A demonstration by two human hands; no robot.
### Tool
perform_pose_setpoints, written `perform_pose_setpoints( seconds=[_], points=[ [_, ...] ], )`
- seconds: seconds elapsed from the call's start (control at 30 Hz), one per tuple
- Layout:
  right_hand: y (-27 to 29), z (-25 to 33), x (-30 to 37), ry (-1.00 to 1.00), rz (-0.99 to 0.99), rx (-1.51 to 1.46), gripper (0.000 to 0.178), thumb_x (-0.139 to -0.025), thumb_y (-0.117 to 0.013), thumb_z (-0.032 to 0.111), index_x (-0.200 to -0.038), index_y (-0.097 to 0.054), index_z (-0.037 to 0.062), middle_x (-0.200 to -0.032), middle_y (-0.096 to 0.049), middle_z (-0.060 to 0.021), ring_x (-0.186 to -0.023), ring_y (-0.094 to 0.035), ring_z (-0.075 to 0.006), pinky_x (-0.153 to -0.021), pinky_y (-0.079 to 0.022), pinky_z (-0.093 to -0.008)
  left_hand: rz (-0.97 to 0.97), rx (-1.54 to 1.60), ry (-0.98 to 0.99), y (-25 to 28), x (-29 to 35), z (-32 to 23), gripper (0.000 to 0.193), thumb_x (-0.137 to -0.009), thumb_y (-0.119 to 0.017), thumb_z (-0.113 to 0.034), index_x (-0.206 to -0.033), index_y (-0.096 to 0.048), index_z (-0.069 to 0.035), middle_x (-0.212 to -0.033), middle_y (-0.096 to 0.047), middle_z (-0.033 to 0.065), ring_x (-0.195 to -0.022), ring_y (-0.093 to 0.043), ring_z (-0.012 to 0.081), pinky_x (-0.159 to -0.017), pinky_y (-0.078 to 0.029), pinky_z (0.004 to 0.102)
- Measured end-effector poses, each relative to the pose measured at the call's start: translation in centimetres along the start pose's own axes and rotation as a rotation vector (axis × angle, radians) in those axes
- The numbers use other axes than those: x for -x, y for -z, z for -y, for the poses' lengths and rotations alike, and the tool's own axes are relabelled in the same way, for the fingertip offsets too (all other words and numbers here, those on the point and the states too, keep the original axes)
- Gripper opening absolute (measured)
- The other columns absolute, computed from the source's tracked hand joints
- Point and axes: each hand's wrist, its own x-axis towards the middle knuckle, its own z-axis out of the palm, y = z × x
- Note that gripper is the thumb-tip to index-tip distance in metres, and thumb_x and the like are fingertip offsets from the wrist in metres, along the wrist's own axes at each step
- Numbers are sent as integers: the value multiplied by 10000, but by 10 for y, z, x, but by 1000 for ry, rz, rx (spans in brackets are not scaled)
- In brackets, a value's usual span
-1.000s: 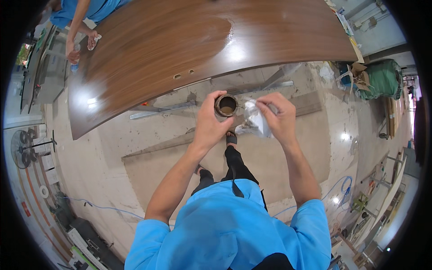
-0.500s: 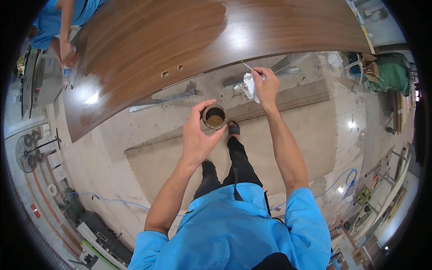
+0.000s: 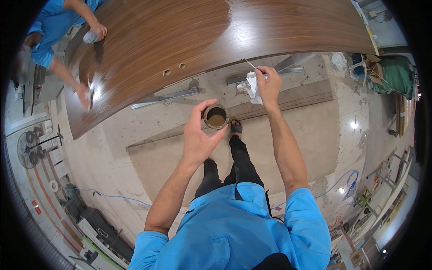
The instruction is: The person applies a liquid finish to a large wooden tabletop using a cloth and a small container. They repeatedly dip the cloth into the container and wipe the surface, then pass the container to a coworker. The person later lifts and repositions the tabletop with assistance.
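In my left hand (image 3: 197,138) is a small round cup (image 3: 216,119), gripped between thumb and fingers with its mouth up. Brown stuff lies at its bottom. My right hand (image 3: 269,86) pinches a thin stick-like tool (image 3: 250,64); the kind of its tip is too small to make out. Crumpled white tissue (image 3: 254,88) is tucked into the same hand and hangs below the fingers. The stick's tip is at the near edge of a large brown wood-grain panel (image 3: 180,40), which has two round holes near that edge.
At the far left a co-worker in blue holds a clear bottle (image 3: 91,37) over the panel; their other hand (image 3: 83,95) is blurred at the panel's left end. Metal bars (image 3: 166,97) and brown sheets (image 3: 288,101) lie below. A blue hose (image 3: 121,198) crosses the floor.
The co-worker's bottle has come up and over the panel, and their other hand now reaches its left end. My hands keep nearly the same pose, the stick still at the panel's edge.
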Motion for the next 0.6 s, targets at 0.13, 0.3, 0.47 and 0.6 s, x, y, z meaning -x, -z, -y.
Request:
perform_pose_setpoints(
  seconds=[0.13, 0.3, 0.47, 0.6],
  points=[
    [1, 1, -1, 24, 42, 22, 135, -895, -750, 81, -997, -773, -4, -930, -744, -143, -852, -722, -253, -798, -551, -344, -3, -11, -10, 0, 1, 0, 630, -805, -804, 22, -1380, -549, -18, -1289, -654, 95, -1164, -653, 163, -1041, -509, 302],
    [2, 1, 1, -17, -17, -20, 141, -897, -747, 83, -1002, -771, -6, -935, -745, -150, -856, -724, -260, -799, -551, -344, 10, 9, 15, 1, 3, 0, 619, -809, -804, 23, -1368, -542, -14, -1337, -643, 98, -1179, -651, 167, -1050, -509, 307],
    [-2, 3, 6, 21, 32, -9, 137, -898, -746, 90, -997, -773, -1, -935, -747, -147, -864, -727, -258, -799, -551, -348, -4, -25, -22, 1, 3, -1, 640, -804, -829, -40, -1376, -544, -18, -1350, -663, 139, -1207, -674, 248, -1048, -521, 361],
    [-6, 6, 8, 34, -8, -41, 120, -890, -740, 108, -966, -777, 23, -908, -729, -158, -823, -717, -317, -759, -545, -388, 13, -28, 0, 1, 4, -3, 618, -808, -804, 23, -1361, -530, -6, -1376, -634, 116, -1200, -649, 182, -1063, -507, 315]
  ],
)
